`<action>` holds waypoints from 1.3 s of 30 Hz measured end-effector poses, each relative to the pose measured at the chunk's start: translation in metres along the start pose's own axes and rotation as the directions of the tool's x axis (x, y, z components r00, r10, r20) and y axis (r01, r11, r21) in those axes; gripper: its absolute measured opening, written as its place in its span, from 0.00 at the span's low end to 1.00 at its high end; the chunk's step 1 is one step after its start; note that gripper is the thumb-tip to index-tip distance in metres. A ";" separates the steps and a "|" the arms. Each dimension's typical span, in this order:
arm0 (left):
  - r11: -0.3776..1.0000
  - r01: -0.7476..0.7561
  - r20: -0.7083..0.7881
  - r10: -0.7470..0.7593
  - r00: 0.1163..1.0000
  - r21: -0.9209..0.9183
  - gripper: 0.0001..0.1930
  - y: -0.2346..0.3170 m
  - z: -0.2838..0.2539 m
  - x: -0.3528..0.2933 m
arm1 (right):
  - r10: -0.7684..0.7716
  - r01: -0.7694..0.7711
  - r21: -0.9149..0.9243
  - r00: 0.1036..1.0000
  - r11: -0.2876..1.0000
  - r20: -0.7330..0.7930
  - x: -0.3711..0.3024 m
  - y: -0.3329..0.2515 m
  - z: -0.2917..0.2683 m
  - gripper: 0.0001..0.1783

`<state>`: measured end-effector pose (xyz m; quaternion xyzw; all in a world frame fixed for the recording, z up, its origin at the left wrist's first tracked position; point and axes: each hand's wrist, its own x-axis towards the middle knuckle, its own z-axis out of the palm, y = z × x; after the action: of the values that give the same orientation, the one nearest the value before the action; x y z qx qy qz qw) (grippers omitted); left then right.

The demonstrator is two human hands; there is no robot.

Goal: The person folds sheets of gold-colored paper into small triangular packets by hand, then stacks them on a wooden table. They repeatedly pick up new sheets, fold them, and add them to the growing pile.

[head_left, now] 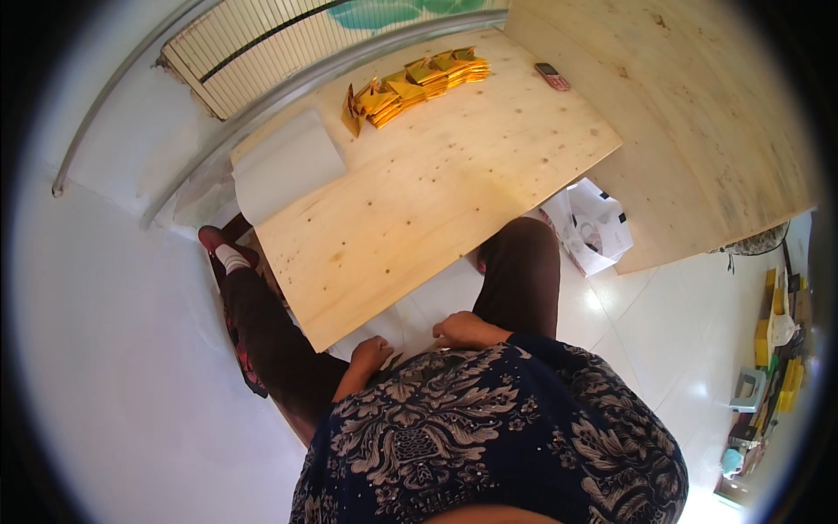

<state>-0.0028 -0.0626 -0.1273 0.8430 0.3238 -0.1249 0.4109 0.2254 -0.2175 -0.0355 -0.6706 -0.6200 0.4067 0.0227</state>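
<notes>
My left hand [372,353] is in front of my body, beside the near edge of the wooden table [410,227], its fingers curled closed next to the hem of my dark patterned top [428,419]. To its right, my right hand [461,331] is also closed, just above my lap near the same hem. What either hand holds, if anything, is hidden or too small to name. On the far side of the table lies a row of folded gold foil pieces [406,90], out of reach of both hands. A whitish sheet [292,168] covers the table's left corner.
A small red mobile phone [552,76] rests at the table's far right. Below the right edge stands a white plastic bag [594,227]. A wooden panel [690,131] rises at the right, and a metal rail [288,92] runs behind the table. My knees are spread around the near corner.
</notes>
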 end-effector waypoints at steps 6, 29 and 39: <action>1.000 -0.008 0.017 0.008 1.000 0.006 0.18 -0.001 -0.001 -0.001 | -0.005 0.005 -0.008 1.000 1.000 -0.003 0.000 -0.001 0.000 0.19; 1.000 -0.016 0.001 0.016 1.000 -0.022 0.18 -0.004 0.001 -0.001 | 0.014 -0.014 -0.014 1.000 1.000 0.002 0.001 0.000 0.004 0.18; 0.963 -0.089 0.227 0.149 0.962 -0.253 0.18 0.071 -0.081 -0.064 | -0.103 0.175 0.725 0.984 0.666 -0.143 0.021 0.017 -0.116 0.19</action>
<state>-0.0099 -0.0605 -0.0019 0.7832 0.2319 -0.1626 0.5536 0.3038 -0.1492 0.0217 -0.5730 -0.4521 0.5880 0.3487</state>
